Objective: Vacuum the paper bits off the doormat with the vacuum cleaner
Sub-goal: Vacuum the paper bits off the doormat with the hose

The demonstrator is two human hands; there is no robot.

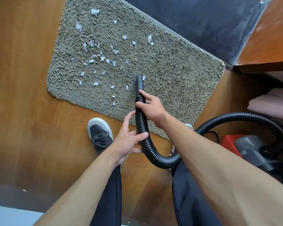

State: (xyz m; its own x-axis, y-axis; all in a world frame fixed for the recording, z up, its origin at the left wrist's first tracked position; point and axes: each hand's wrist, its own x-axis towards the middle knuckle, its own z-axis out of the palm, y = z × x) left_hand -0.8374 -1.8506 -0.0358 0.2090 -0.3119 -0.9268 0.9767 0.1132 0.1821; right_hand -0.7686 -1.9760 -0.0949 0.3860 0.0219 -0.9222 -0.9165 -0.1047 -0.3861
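A grey shaggy doormat [170,75] lies on the wooden floor, strewn with several white paper bits [103,58], mostly on its left half. A black ribbed vacuum hose [155,156] curves up from the right, and its smooth nozzle [139,83] points down onto the mat beside one paper bit [144,77]. My right hand [151,108] grips the hose just behind the nozzle. My left hand [129,137] holds the hose lower down, thumb across it.
The grey and red vacuum cleaner body [252,150] sits on the floor at the right. My black shoe [100,134] stands at the mat's near edge. A dark threshold [211,26] borders the mat's far side; wooden furniture [268,46] is at the upper right.
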